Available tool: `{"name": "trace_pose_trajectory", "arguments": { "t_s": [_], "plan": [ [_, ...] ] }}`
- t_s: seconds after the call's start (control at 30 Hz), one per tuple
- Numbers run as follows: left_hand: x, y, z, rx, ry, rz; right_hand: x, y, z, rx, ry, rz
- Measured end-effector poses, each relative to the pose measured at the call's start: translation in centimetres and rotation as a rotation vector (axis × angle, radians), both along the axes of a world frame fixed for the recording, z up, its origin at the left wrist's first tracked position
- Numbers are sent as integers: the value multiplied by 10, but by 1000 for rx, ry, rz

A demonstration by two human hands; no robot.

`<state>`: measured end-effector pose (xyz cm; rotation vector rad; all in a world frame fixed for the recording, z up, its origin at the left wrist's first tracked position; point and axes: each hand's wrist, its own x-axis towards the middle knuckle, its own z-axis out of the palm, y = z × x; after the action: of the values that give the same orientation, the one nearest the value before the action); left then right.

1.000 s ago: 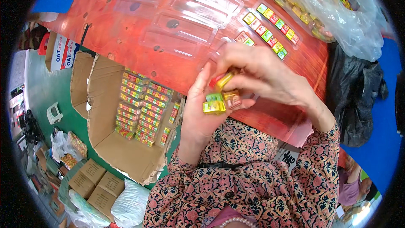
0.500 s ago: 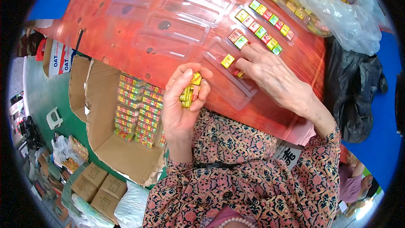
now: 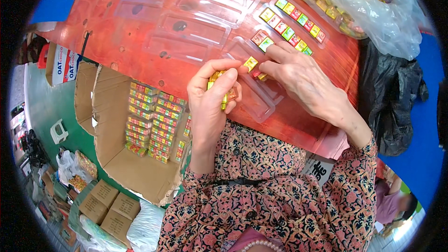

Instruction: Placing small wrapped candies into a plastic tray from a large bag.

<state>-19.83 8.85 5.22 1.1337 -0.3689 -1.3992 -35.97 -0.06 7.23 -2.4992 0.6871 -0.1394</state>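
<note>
Several small wrapped candies (image 3: 232, 94), mostly yellow, are cupped in my left hand (image 3: 207, 107), fingers curled round them. Its index fingertip reaches to a yellow candy (image 3: 250, 63) over the near clear plastic tray (image 3: 263, 112). Above that same tray is my right hand (image 3: 310, 81), its fingers bent and closed on a red and yellow candy (image 3: 257, 73). Beyond the fingers, a red candy (image 3: 259, 37) and a green candy (image 3: 266, 44) sit at the tray's far end. Two neighbouring trays hold rows of candies (image 3: 288, 33) in red, yellow and green; my right hand partly covers the nearer row.
More clear trays (image 3: 193, 30) lie on the red table (image 3: 116, 37). A large plastic bag of candies (image 3: 373, 23) is at the far right, above a black bag (image 3: 387, 98). At left, an open cardboard box (image 3: 135, 177) holds stacked filled trays (image 3: 151, 121).
My left hand has moved right and slightly away from me, its index finger now stretched to the yellow candy. My right hand has shifted only slightly over the tray.
</note>
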Motion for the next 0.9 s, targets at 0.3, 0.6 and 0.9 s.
{"name": "trace_pose_trajectory", "arguments": {
  "t_s": [0.3,0.6,0.9],
  "plan": [
    [-5,-4,-1,60,-265,-160,-10,8,-5,-17,-6,2],
    [-9,-3,-4,46,-434,-238,-5,13,-18,-61,-40,-104],
    [-7,-5,-2,75,-235,-90,-16,15,-18,-65,-41,-145]
  ]
}}
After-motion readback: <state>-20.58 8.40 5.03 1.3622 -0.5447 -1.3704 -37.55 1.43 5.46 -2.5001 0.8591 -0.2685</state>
